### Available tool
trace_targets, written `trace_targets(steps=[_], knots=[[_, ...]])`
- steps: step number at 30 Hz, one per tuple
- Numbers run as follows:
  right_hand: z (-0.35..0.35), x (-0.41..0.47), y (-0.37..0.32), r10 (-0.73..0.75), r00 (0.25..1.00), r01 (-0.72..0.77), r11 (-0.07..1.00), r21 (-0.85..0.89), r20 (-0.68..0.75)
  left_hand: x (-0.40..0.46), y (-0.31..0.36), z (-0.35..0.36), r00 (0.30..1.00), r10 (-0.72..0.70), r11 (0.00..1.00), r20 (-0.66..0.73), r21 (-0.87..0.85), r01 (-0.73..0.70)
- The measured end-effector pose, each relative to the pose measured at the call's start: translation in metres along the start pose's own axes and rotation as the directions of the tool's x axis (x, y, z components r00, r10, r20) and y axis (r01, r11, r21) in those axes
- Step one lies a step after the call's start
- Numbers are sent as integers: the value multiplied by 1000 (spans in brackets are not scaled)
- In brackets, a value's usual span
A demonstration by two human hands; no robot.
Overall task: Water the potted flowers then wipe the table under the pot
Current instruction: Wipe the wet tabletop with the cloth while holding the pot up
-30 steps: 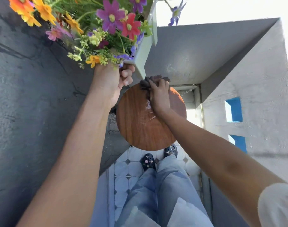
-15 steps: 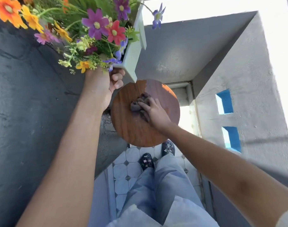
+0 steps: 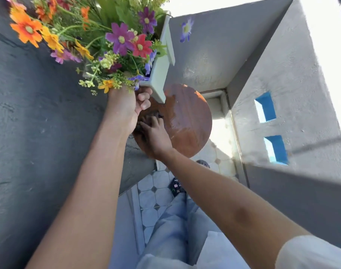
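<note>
Left fingers (image 3: 144, 98): curled tight round the pale pot (image 3: 160, 74), lifted clear of the bench (image 3: 187, 121).
Right fingers (image 3: 152, 123): pressed flat on a dark cloth (image 3: 156, 114), bench's left edge.
Writing: none readable.
Room: bench's right half bare, wet-streaked.

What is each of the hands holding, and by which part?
Left hand grips the flower pot by its bottom corner; right hand presses a cloth, bunched under its fingers.

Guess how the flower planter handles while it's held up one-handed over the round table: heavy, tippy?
Probably light for its size: the left hand alone holds the planter clear of the wooden table by one lower corner. Likely tippy: it hangs tilted, with the flowers spilling leftward. Its pale walls look stiff and flat-sided, so rolling seems unlikely.
</note>
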State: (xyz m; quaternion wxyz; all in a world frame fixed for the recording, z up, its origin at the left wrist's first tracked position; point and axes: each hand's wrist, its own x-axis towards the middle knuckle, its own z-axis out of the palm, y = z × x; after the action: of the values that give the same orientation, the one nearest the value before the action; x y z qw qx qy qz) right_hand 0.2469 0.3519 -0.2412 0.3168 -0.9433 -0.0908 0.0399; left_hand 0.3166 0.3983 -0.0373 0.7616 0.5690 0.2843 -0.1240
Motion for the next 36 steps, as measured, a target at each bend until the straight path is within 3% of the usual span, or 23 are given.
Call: trace_targets(steps=[3, 6, 8, 10, 13, 21, 27, 31, 33, 36], knots=[[10, -48, -1, -154, 982, 158, 987, -28, 110, -4, -4, -1, 1000, -4, 1000, 5, 14, 4], [-12, -77, 40, -328, 931, 343, 936, -77, 162, -6, -5, -1, 1000, 0, 1000, 14, 27, -1], [-43, -68, 81, -229, 967, 241, 964, -110, 109, -7, -6, -2, 1000, 1, 1000, 22, 31, -2], [-78, -39, 126, 14, 998, -21, 993, -113, -66, -7, -7, -4, 999, 6, 999, 32, 35, -7], [-116, -4, 156, 296, 937, -303, 953, -10, -183, -7, -10, -5, 1000, -2, 1000, 26, 28, 1], [-77, -14, 107, 189, 971, -205, 973, -102, -149, -6, -13, 0, 1000, 1, 1000, 10, 30, -1], [-21, -72, 44, -52, 997, 54, 998, -38, 53, 3, -14, 12, 1000, -9, 1000, 15, 7, 9], [-29, -110, 69, -224, 961, 236, 970, -60, 161, 6, -14, 16, 1000, -25, 1000, 17, 13, 25], [-57, -107, 101, -162, 975, 177, 979, -99, 151, 5, -14, 17, 1000, -25, 1000, 18, 19, 24], [-102, -79, 148, 113, 993, -114, 991, -65, -23, 5, -14, 17, 1000, -23, 1000, 14, 10, 23]])
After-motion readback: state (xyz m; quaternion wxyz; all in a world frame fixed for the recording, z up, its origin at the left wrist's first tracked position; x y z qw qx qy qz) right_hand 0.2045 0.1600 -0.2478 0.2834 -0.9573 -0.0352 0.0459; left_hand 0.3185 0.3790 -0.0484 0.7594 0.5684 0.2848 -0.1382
